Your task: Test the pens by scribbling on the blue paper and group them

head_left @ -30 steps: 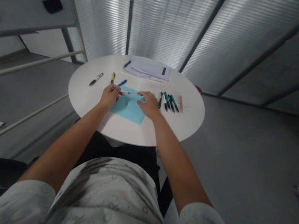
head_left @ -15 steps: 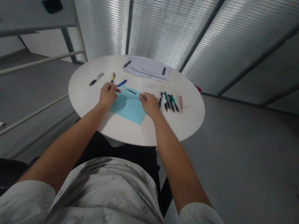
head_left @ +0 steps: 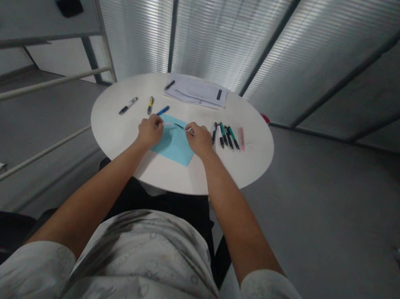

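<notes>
Both hands are over a light blue sheet on a round white table. My left hand is closed at the sheet's left side, its fingertips pinching something thin and pale. On the right, my right hand pinches a thin dark stick, like a pen refill, which points left toward the other hand. A small gap lies between the two hands. A blue pen rests just beyond my left hand, near the sheet's top left corner.
The white table also bears a yellow pen, a grey and black pen, several green and black pens, a pink strip and papers at the far edge. A metal rail stands left.
My left hand has moved right and closed its fingers more, nearer my right hand. The thin dark stick has shifted slightly right and down.
</notes>
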Motion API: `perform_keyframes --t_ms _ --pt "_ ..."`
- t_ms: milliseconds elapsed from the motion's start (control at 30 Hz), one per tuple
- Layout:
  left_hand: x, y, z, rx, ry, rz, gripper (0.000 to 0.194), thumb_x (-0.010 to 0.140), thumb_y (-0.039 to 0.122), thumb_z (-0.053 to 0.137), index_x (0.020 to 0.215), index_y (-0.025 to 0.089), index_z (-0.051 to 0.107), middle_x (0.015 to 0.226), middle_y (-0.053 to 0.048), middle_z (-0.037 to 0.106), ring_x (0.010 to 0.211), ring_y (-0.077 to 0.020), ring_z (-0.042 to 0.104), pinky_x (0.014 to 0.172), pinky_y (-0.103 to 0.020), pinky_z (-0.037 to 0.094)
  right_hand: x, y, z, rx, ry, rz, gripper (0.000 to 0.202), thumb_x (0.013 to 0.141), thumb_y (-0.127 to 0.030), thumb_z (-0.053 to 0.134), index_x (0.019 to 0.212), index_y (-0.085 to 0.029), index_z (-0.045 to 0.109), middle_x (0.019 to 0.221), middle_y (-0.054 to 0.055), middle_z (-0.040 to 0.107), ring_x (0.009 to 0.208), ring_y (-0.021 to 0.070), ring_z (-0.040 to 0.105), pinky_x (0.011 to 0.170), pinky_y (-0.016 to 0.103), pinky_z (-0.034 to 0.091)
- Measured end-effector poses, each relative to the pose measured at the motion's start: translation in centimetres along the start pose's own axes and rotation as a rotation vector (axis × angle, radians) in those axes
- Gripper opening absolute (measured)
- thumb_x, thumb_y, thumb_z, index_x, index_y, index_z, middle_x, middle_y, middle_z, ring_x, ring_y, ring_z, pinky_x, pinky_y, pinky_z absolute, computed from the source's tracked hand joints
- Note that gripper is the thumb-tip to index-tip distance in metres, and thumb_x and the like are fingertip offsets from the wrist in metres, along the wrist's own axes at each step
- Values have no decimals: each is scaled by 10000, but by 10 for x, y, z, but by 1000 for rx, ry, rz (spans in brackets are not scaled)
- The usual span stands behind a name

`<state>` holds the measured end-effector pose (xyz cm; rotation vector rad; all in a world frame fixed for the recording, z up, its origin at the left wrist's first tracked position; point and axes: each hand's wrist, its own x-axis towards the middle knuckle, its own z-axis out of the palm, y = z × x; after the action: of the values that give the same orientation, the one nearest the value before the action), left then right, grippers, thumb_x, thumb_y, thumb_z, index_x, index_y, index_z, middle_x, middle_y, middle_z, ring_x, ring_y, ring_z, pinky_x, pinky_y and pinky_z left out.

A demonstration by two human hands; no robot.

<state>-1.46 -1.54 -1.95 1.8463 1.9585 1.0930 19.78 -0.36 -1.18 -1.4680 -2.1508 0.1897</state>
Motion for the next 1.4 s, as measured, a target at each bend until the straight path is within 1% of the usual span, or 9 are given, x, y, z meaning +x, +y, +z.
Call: perform_keyframes --t_ms 167,367,467,600,733,867,967,1100,1400 --pt "-6 13 -8 113 -48 -26 146 884 210 637 1008 212 714 1113 -136 765 1147 -337 627 992 -488 431 0 1 1 -41 -80 -103 216 964 -215 602 1068 -257 787 1068 97 708 1046 272 558 946 395 455" --pt "-2 4 -1 18 -33 32 76 805 172 691 863 208 726 963 -122 756 993 -303 651 922 -450 468 3 5 7 71 -33 -76 209 927 -199 629 1017 -262 807 1063 98 664 1054 264 559 981 420 461" --pt "3 -4 2 -147 60 10 126 798 130 634 870 195 715 915 -92 725 880 -240 641 862 -397 489 9 11 9 198 25 -45 257 879 -136 602 1038 -236 777 1027 71 643 970 224 582 979 403 474" --pt "11 -10 3 -477 204 -174 152 806 131 566 837 223 683 737 -26 625 696 -186 600 658 -310 472 15 18 10 309 189 54 334 810 -74 521 1037 -204 728 1044 68 633 877 197 587 933 381 496" --pt "18 -9 1 -812 296 -332 80 800 188 564 773 222 630 733 -11 589 668 -145 612 571 -234 466 15 20 8 306 282 123 325 790 -66 481 986 -200 703 1034 82 644 922 216 610 947 385 492" --pt "20 -9 -2 -963 364 -435 18 744 199 603 750 214 594 748 -2 600 623 -105 583 527 -197 474 13 21 6 247 292 250 321 817 -87 468 1030 -190 684 1021 98 677 978 242 627 940 390 480" --pt "20 -12 -3 -983 403 -474 51 719 194 618 739 211 575 718 16 583 589 -96 558 505 -195 465 12 21 7 194 238 307 322 819 -90 475 1047 -193 678 1027 99 696 1004 254 633 911 384 475" --pt "21 -15 -2 -959 389 -476 45 721 164 577 713 207 570 636 33 536 529 -97 531 498 -212 435 10 18 7 145 185 308 294 825 -104 495 1025 -213 681 1065 99 704 1014 261 632 889 384 474" --pt "20 -18 0 -829 362 -439 91 768 139 509 772 216 558 601 42 468 494 -127 493 524 -252 390 9 15 5 136 168 289 276 839 -100 487 993 -208 688 1077 101 692 999 248 623 918 384 489"
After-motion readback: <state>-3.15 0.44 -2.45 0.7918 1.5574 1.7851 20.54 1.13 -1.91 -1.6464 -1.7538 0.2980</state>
